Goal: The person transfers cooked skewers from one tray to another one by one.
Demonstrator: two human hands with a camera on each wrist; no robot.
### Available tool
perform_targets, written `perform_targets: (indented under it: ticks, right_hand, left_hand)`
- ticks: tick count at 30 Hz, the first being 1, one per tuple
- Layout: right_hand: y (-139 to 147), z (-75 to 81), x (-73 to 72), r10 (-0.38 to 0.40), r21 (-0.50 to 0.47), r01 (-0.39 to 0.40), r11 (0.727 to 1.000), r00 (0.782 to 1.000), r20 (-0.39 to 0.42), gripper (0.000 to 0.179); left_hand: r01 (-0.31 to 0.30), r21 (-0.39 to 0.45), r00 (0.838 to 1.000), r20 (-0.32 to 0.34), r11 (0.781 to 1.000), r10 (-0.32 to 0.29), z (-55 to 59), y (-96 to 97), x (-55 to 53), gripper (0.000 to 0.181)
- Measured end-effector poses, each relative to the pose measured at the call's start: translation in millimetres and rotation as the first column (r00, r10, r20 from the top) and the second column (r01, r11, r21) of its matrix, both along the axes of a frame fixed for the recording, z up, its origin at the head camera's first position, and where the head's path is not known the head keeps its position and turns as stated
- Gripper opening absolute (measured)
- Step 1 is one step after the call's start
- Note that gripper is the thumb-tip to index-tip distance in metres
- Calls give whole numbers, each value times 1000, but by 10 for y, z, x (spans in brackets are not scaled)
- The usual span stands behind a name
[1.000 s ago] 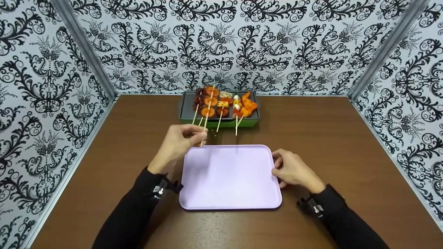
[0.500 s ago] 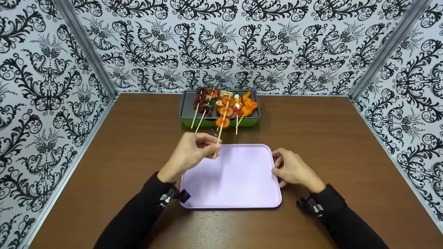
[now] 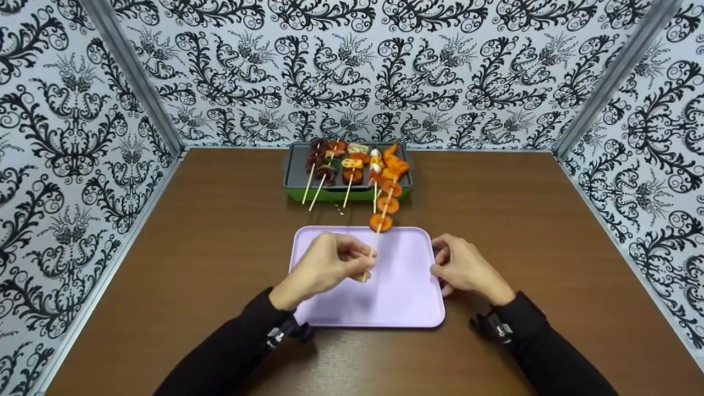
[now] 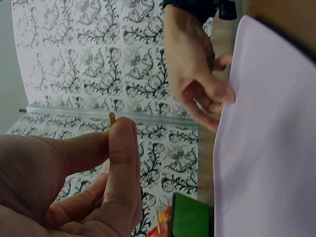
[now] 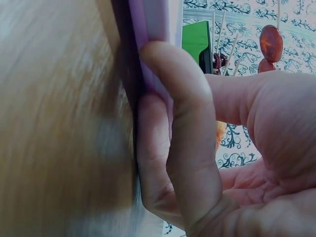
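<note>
My left hand (image 3: pixel 327 267) pinches the bare lower end of a skewer (image 3: pixel 388 205) threaded with orange round slices. The skewer is tilted up and to the right, its slices over the tray's far edge and the gap before the grill. Only the stick's tip (image 4: pixel 112 118) shows in the left wrist view. Below lies a pale lilac rectangular tray (image 3: pixel 410 291), with nothing on the part that shows. At its right edge my right hand (image 3: pixel 467 267) grips the rim. In the right wrist view, fingers (image 5: pixel 192 113) lie against the tray's side (image 5: pixel 150 29).
A small green grill with a dark grey plate (image 3: pixel 297 165) stands at the back of the brown table (image 3: pixel 220 220). Several food skewers (image 3: pixel 352 171) lie on it, sticks poking toward me. Patterned walls (image 3: pixel 352 71) enclose the table on the back and sides.
My left hand has carried the orange-slice skewer from above the grill to the right and toward me, over the tray. The right hand has stayed on the tray's edge.
</note>
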State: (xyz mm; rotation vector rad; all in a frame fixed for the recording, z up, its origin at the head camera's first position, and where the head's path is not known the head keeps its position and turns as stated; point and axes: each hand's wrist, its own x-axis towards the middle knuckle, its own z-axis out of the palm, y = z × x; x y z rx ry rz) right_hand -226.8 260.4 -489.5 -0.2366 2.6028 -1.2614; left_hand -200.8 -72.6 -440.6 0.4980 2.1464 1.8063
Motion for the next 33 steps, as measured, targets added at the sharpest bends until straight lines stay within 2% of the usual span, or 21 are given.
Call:
perform_targets:
  ticks: [7, 14, 17, 25, 33]
  right_hand:
    - [-5, -10, -7, -4, 6, 4, 1000, 1000, -15, 62]
    - [-2, -8, -16, -1, 7, 1, 1000, 1000, -25, 62]
    - [-3, -6, -17, 0, -1, 0, 1000, 1000, -18, 61]
    - [1, -5, -10, -4, -23, 4, 1000, 1000, 5, 60]
    - [20, 16, -9, 12, -80, -9, 997, 999, 38, 62]
  left_hand:
    - [81, -38, 997, 21, 996, -81, -111, 196, 151, 14]
    - [91, -121, 996, 16, 989, -89, -231, 361, 247, 10]
    - [89, -133, 996, 38, 987, -84, -279, 419, 285, 10]
    - [70, -66, 981, 188, 995, -57, -377, 595, 400, 12]
    - [53, -8, 970, 237, 999, -50, -452, 761, 449, 14]
